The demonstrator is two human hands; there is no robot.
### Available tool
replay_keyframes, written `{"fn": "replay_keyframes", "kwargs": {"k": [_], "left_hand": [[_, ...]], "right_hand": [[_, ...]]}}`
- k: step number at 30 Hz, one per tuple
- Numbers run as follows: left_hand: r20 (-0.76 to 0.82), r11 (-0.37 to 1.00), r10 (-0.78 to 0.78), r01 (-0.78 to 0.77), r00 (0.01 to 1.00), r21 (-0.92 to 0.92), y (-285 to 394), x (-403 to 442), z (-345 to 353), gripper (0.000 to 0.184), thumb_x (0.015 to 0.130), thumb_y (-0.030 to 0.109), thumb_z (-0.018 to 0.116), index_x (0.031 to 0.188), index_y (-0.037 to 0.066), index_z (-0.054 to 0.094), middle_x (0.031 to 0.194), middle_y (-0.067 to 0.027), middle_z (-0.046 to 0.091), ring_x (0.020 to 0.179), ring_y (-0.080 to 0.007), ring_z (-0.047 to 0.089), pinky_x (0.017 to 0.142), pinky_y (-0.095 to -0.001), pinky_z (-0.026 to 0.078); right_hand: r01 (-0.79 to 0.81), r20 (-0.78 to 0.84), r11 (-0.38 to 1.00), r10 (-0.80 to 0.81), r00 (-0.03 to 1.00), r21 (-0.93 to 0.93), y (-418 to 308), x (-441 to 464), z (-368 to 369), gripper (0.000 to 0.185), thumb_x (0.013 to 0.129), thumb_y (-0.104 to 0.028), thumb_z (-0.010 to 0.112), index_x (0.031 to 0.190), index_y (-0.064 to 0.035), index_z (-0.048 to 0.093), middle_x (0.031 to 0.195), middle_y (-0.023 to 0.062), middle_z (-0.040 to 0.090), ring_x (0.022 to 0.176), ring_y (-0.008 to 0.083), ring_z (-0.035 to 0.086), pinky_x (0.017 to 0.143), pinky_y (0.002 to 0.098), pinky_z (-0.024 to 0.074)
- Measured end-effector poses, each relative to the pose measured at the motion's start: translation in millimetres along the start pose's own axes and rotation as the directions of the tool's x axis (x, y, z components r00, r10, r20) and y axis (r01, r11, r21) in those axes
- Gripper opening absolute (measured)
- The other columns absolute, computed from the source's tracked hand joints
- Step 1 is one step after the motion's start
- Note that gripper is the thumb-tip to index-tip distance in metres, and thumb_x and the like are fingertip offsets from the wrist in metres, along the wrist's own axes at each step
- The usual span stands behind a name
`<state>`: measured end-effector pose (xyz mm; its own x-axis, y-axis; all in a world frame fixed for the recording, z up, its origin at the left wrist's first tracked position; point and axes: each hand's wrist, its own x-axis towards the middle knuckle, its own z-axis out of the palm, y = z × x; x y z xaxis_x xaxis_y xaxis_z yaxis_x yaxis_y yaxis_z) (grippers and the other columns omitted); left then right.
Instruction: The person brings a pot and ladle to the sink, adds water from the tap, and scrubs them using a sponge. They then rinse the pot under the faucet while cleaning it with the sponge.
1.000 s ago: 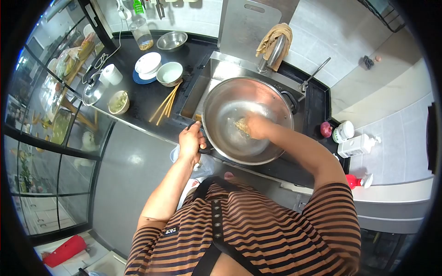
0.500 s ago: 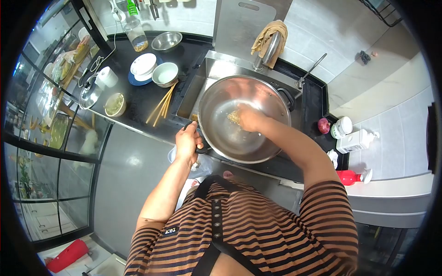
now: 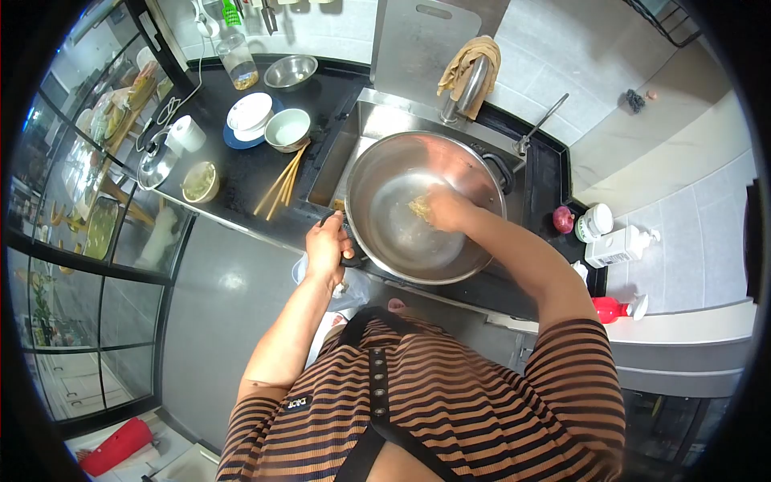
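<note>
A red onion [image 3: 563, 219] sits near what seems a white jar [image 3: 596, 222].

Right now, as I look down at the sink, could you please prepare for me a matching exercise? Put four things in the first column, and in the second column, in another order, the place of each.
1. Left hand
2. Right hand
3. Cloth
4. Onion

A. Draped over the faucet
B. Inside the pan
C. Beside the white jar
D. Closed on a pan handle

Right pairs: 1-D, 2-B, 3-A, 4-C
</note>
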<state>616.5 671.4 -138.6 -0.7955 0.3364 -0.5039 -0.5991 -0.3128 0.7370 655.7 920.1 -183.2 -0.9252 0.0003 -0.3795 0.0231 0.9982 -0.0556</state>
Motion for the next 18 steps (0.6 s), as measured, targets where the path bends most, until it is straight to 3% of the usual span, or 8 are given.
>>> {"fn": "replay_keyframes", "kwargs": {"k": [5,8,11,14,18], "left_hand": [[0.014,1.0,-0.003,0.003,1.0,-0.01,0.7,-1.4,1.1,0.016,0.081,0.018,0.049,0.069,0.011,0.04,0.052,0.0047,0.032,0.04,-0.0054,0.029,0.035,-0.0211,0.026],[0.009,1.0,-0.004,0.004,1.0,-0.001,2.3,-1.9,1.9,0.017,0.082,0.018,0.048,0.069,0.012,0.04,0.052,0.0052,0.031,0.04,-0.0051,0.028,0.035,-0.021,0.025],[0.005,1.0,-0.004,0.004,1.0,0.004,0.7,-1.5,1.2,0.017,0.082,0.018,0.048,0.069,0.012,0.04,0.052,0.0053,0.032,0.04,-0.005,0.028,0.034,-0.021,0.025],[0.003,1.0,0.001,-0.001,1.0,-0.011,1.7,-1.9,2.4,0.018,0.083,0.018,0.048,0.068,0.012,0.039,0.051,0.0052,0.032,0.039,-0.0051,0.028,0.034,-0.0212,0.025],[-0.008,1.0,0.01,-0.01,1.0,-0.027,-1.6,-1.7,1.7,0.019,0.083,0.019,0.048,0.067,0.012,0.039,0.05,0.0051,0.031,0.038,-0.0054,0.028,0.034,-0.0214,0.025]], "right_hand": [[-0.023,0.105,1.0,0.024,0.994,-0.006,-9.7,-18.1,-14.5,0.027,0.07,-0.015,0.056,0.092,0.0003,0.06,0.108,0.0176,0.047,0.103,0.0304,0.045,0.084,0.0359,0.0419],[0.051,0.308,0.984,0.005,0.951,-0.172,-18.8,-22.6,-27.6,0.027,0.071,-0.016,0.055,0.093,-0.0012,0.06,0.11,0.0176,0.046,0.103,0.0311,0.045,0.084,0.0361,0.0417],[-0.014,0.198,0.981,0.054,0.979,-0.195,-22.4,-53.8,-40.1,0.03,0.074,-0.023,0.05,0.092,-0.0002,0.059,0.093,0.0202,0.056,0.093,0.032,0.053,0.079,0.037,0.0429],[0.185,0.505,0.978,-0.112,0.856,-0.096,-25.7,-57.7,-21.3,0.03,0.077,-0.023,0.047,0.096,-0.0023,0.058,0.089,0.0206,0.057,0.092,0.0333,0.054,0.078,0.0393,0.0424],[0.224,0.331,0.935,-0.311,0.891,0.275,-65.1,-54.9,-15.4,0.032,0.075,-0.016,0.046,0.102,0.0006,0.051,0.094,0.0243,0.055,0.09,0.0335,0.054,0.079,0.0385,0.0419]]}}
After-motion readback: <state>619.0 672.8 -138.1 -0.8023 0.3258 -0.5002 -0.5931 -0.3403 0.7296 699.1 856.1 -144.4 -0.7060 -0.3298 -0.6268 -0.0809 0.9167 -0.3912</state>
